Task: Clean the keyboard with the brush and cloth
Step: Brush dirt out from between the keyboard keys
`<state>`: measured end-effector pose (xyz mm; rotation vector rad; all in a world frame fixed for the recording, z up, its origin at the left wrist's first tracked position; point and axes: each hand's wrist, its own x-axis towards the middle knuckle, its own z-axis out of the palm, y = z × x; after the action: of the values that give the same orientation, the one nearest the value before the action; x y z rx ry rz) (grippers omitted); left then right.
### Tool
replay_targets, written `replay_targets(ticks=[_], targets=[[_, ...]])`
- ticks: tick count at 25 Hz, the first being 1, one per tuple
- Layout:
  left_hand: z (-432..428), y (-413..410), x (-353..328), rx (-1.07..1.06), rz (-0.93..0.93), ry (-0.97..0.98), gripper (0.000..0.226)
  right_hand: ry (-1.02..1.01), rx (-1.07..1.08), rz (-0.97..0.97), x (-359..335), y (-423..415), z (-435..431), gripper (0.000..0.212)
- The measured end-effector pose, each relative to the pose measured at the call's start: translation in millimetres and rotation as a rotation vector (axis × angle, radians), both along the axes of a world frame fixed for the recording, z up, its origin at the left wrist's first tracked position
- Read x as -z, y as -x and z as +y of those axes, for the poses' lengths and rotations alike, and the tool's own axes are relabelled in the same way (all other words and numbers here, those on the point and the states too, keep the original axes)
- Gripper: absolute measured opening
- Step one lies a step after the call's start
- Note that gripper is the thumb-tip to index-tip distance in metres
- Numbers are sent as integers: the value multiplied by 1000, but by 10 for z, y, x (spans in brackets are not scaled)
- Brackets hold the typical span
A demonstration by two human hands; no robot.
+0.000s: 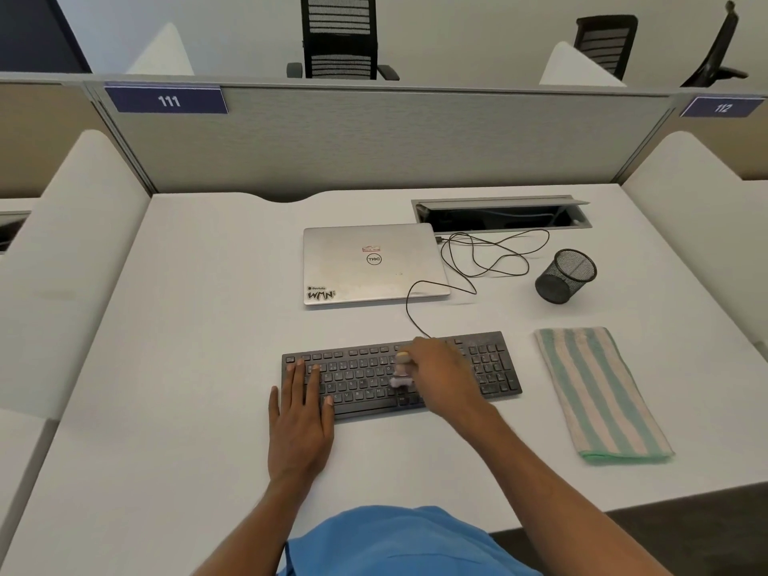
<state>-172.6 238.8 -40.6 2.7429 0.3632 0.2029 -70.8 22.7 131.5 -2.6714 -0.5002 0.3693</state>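
Note:
A black keyboard (490, 367) lies on the white desk in front of me. My left hand (301, 421) lies flat with straight fingers on the keyboard's left end. My right hand (444, 376) grips a small brush (402, 372) with a pale handle, its bristles down on the keys near the middle of the keyboard. A folded cloth (598, 392) with green and beige stripes lies on the desk to the right of the keyboard, untouched.
A shut silver laptop (370, 264) sits behind the keyboard, with a loose black cable (490, 259) looping from it to the keyboard. A black mesh pen cup (566, 276) stands at the right. An open cable hatch (498, 216) lies at the back, before a grey partition (374, 139).

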Motion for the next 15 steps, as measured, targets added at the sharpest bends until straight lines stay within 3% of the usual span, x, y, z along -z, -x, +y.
replay_targets(ticks=[4, 10, 12, 15], targets=[[-10, 5, 8, 1, 5, -1, 63, 18, -57, -7, 27, 40, -30, 18], [5, -4, 1, -4, 4, -4, 62, 57, 167, -51, 71, -37, -377, 21], [1, -2, 0, 0, 2, -4, 62, 105, 99, -123, 116, -11, -251, 21], [5, 1, -4, -3, 6, -8, 62, 23, -97, -16, 96, 131, 82, 18]])
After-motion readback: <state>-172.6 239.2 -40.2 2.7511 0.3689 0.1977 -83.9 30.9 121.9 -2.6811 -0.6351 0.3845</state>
